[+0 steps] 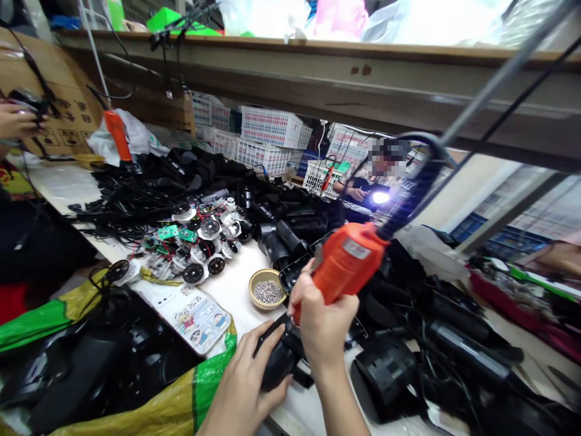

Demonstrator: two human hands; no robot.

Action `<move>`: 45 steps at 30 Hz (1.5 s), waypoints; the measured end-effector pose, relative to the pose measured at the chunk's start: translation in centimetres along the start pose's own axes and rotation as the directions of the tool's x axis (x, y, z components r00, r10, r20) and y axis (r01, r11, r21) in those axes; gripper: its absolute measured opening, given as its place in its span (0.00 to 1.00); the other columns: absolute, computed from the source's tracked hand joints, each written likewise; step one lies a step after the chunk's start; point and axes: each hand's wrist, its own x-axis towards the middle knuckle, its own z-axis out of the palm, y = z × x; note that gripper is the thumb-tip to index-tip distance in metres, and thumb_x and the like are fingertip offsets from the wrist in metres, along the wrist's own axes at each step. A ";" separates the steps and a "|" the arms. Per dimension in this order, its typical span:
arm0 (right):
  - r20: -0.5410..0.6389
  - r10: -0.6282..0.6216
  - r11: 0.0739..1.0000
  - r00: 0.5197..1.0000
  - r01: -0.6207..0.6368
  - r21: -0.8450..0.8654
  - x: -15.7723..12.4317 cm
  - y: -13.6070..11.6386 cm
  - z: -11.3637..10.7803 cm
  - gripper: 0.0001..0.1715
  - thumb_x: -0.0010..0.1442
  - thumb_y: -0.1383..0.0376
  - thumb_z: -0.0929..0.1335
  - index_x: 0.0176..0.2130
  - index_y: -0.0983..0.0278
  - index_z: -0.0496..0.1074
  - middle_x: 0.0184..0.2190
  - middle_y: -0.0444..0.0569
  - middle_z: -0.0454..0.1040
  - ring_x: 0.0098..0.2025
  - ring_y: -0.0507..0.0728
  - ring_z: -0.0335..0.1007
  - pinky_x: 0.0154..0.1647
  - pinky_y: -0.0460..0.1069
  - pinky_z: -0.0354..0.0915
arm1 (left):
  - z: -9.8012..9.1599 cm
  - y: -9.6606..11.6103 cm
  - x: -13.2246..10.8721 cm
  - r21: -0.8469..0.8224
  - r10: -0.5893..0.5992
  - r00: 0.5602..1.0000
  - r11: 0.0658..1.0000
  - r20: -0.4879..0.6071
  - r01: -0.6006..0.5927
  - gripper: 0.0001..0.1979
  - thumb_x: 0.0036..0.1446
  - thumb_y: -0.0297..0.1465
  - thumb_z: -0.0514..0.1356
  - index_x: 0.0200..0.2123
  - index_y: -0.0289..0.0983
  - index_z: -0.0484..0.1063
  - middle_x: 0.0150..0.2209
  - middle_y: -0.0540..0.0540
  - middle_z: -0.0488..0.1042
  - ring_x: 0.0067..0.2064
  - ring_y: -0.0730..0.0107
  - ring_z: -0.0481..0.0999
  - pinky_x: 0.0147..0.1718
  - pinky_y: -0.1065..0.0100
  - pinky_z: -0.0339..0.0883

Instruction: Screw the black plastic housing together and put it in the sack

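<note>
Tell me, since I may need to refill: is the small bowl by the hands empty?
Not empty: the bowl holds a low heap of small silvery screws, rim showing above them.

factory assembly workshop: bench piled with black plastic housings (299,224), circuit boards (169,232), hanging electric screwdrivers (117,134), stacked crates (271,126).

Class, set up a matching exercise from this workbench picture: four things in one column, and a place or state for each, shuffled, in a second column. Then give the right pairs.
Things
1. orange electric screwdriver
2. black plastic housing
3. bowl of screws
4. second orange screwdriver

Places or states
A. hanging at far left
B. held in the right hand
C. on the bench, left of the hands
D. gripped by the left hand

Pairs: 1-B, 2-D, 3-C, 4-A
</note>
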 end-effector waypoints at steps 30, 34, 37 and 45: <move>-0.422 0.106 0.968 0.900 -0.191 -0.163 -5.7 -4.4 -12.9 0.33 0.53 0.44 0.77 0.42 0.67 0.72 0.20 0.40 0.69 0.19 0.51 0.65 0.22 0.45 0.63 | -4.1 -4.1 12.7 0.301 -0.037 0.965 0.953 0.261 -0.045 0.13 0.73 0.31 0.52 0.50 0.36 0.75 0.52 0.40 0.79 0.56 0.58 0.78 0.60 0.52 0.70; -0.383 0.139 0.957 0.913 -0.223 -0.184 -6.2 -4.3 -12.2 0.34 0.52 0.42 0.76 0.41 0.67 0.72 0.22 0.41 0.70 0.21 0.52 0.66 0.24 0.47 0.63 | -3.0 -4.8 16.9 0.455 -0.169 0.891 0.889 0.421 -0.047 0.07 0.64 0.33 0.67 0.39 0.34 0.77 0.39 0.47 0.80 0.43 0.63 0.81 0.49 0.54 0.76; -0.355 0.172 0.951 0.919 -0.249 -0.182 -6.4 -4.0 -11.7 0.35 0.53 0.41 0.76 0.43 0.67 0.72 0.23 0.42 0.71 0.22 0.53 0.67 0.25 0.48 0.62 | -2.4 -4.7 17.5 0.494 -0.204 0.868 0.867 0.453 -0.054 0.09 0.65 0.34 0.67 0.39 0.34 0.77 0.40 0.47 0.80 0.43 0.64 0.81 0.46 0.56 0.78; -0.374 0.239 0.933 0.896 -0.319 -0.167 -6.9 -2.7 -11.2 0.36 0.50 0.40 0.77 0.42 0.66 0.71 0.24 0.42 0.72 0.25 0.54 0.69 0.30 0.49 0.66 | -3.2 -4.0 15.0 0.395 -0.128 0.947 0.919 0.296 0.001 0.10 0.68 0.36 0.63 0.40 0.33 0.77 0.40 0.48 0.79 0.45 0.62 0.81 0.49 0.55 0.77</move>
